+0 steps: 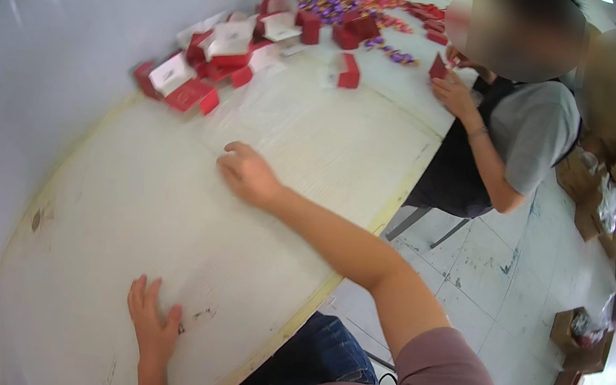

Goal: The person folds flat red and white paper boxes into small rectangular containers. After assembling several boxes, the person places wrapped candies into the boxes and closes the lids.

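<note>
My left hand point(152, 325) rests on the white tabletop point(121, 203) near the lower left, fingers spread, with nothing in it. Farther up, my right hand point(249, 175) reaches across the table, palm down. Its fingers are loosely bent and slightly apart, and I see nothing held. Just beyond it lies a crumpled sheet of clear plastic point(259, 116). Past the plastic are several red boxes with white inner faces, some with lids open, heaped against the wall. The closest red box point(191, 96) sits up and to the left of my right hand.
A lone red box point(349, 71) stands apart from the heap. Purple, gold and red wrapped pieces point(337, 5) are piled at the far end. At the table's right side a seated co-worker point(530, 139) handles a red box point(439, 67). Cardboard cartons point(582, 345) stand on the tiled floor.
</note>
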The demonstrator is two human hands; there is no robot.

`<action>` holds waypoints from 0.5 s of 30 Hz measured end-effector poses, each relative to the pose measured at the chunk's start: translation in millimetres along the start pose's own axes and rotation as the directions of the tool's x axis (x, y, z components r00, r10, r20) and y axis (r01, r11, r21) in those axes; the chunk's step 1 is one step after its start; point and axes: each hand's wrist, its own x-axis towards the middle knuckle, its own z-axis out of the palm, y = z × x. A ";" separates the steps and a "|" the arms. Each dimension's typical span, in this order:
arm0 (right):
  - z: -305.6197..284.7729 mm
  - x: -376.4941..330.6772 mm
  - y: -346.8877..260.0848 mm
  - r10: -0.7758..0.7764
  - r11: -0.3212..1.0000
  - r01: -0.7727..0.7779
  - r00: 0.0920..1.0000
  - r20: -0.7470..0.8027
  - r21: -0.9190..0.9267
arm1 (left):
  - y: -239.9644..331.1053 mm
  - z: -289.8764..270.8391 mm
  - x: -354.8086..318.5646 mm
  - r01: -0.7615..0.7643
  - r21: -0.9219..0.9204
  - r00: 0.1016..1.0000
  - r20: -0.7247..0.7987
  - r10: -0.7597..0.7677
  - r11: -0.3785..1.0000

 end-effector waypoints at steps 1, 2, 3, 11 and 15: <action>1.0 1.2 -3.9 -0.004 0.999 0.002 0.999 -0.037 -0.051 | -1.1 0.9 -0.9 0.001 0.096 0.999 0.049 -0.006 0.995; 0.9 1.1 -5.4 -0.001 0.995 -0.006 0.997 -0.072 -0.099 | -1.0 2.2 -0.7 0.004 0.073 0.999 0.049 -0.008 0.997; -1.0 3.0 -2.3 -0.008 0.987 -0.001 0.998 -0.058 -0.161 | -0.4 3.3 0.8 0.009 0.049 0.999 0.048 -0.011 0.999; -0.6 7.2 3.4 0.048 0.989 -0.099 0.915 0.401 0.107 | 0.9 4.7 1.6 0.027 0.036 0.998 0.060 -0.029 0.999; -9.3 11.7 -31.8 -0.059 0.828 -0.267 0.833 0.550 0.493 | 2.9 -3.3 -0.9 0.058 0.024 0.996 0.060 -0.059 0.998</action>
